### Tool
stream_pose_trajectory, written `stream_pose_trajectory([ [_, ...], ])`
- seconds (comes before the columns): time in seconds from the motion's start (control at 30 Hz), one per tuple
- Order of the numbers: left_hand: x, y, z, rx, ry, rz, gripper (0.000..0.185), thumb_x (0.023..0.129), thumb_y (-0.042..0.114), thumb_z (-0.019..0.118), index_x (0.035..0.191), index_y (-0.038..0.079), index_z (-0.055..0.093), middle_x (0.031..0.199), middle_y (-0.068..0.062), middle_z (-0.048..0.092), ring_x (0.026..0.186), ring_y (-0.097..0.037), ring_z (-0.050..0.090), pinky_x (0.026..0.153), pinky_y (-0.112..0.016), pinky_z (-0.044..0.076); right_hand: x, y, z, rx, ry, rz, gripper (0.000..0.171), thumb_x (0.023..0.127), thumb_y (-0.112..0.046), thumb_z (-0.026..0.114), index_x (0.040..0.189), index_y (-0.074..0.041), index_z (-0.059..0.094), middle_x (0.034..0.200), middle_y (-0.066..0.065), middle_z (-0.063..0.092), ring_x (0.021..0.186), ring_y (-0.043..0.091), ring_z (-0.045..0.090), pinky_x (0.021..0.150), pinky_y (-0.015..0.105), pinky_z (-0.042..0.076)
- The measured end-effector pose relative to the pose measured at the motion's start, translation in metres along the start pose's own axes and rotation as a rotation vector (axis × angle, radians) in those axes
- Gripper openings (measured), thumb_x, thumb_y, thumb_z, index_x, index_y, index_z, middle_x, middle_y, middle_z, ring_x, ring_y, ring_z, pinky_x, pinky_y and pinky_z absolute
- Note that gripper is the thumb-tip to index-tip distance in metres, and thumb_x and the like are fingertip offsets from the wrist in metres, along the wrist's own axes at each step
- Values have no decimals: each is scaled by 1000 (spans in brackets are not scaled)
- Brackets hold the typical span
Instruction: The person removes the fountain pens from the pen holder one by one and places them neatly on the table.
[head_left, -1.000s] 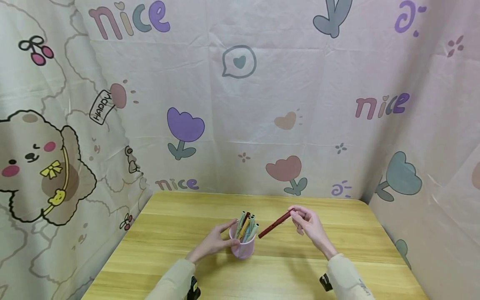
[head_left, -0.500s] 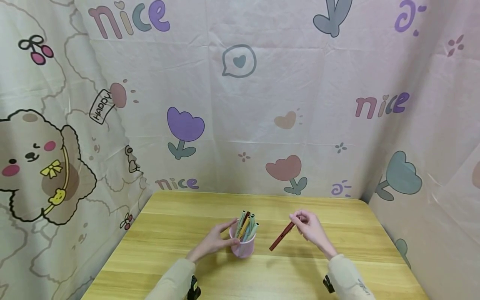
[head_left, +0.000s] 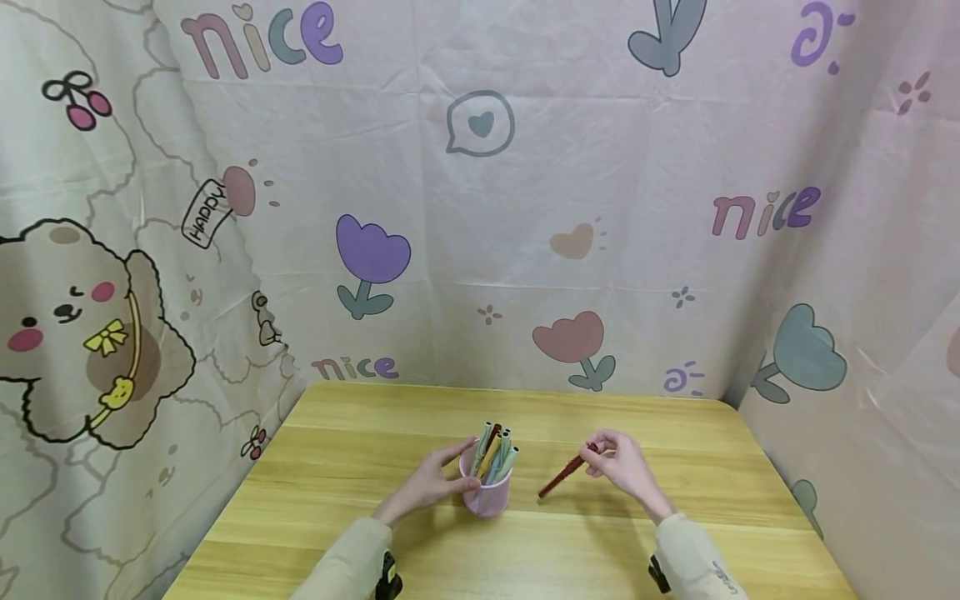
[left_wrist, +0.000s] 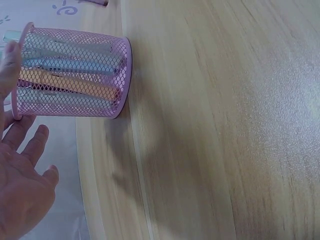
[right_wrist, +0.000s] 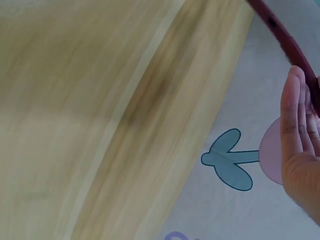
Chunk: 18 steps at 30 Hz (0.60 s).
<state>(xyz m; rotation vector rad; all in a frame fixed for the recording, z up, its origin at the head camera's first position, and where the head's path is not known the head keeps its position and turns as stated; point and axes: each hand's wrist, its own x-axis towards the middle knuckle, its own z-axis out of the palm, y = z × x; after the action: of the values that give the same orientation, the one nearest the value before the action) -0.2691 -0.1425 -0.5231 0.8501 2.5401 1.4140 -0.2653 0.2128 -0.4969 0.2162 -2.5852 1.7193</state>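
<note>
Pink mesh cup (head_left: 486, 492): it stands upright near the middle of the wooden counter (head_left: 375, 467); in the left wrist view its wire wall (left_wrist: 75, 70) shows the pens through the holes.
Cup contents: a bunch of pastel pens (head_left: 493, 450), green, orange and blue, leaning together with their ends above the rim. How many there are cannot be told.
Left hand (head_left: 427, 483): its thumb and fingers lie against the cup's left side, fairly straight and not wrapped round it. The likely reason is to steady a light cup that could tip or slide.
Dark red pen (head_left: 566, 475): it is outside the cup, just to its right and apart from it, slanting down with its lower end at or just above the counter. From these views contact cannot be told.
Right hand (head_left: 622, 467): it pinches the red pen by the upper end between curled fingertips; the right wrist view shows the pen (right_wrist: 285, 45) running past the fingers (right_wrist: 295, 130).
Why the end grip: held by one end, the pen's low tip stays free to be lowered or aimed.
Backdrop: a printed cloth (head_left: 480, 192) with tulips and the word "nice" hangs behind and beside the counter.
</note>
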Motion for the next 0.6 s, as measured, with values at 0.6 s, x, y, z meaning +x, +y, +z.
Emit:
stream_pose_trajectory([
  [0.6, 0, -2, 0, 6, -1, 15, 79, 92, 31, 73, 151, -5, 36, 155, -27, 40, 142, -54, 39, 115, -73, 30, 0, 10, 0, 96, 32, 9, 23, 92, 4, 66, 113, 13, 62, 92, 21, 66, 73, 13, 72, 74, 32, 67],
])
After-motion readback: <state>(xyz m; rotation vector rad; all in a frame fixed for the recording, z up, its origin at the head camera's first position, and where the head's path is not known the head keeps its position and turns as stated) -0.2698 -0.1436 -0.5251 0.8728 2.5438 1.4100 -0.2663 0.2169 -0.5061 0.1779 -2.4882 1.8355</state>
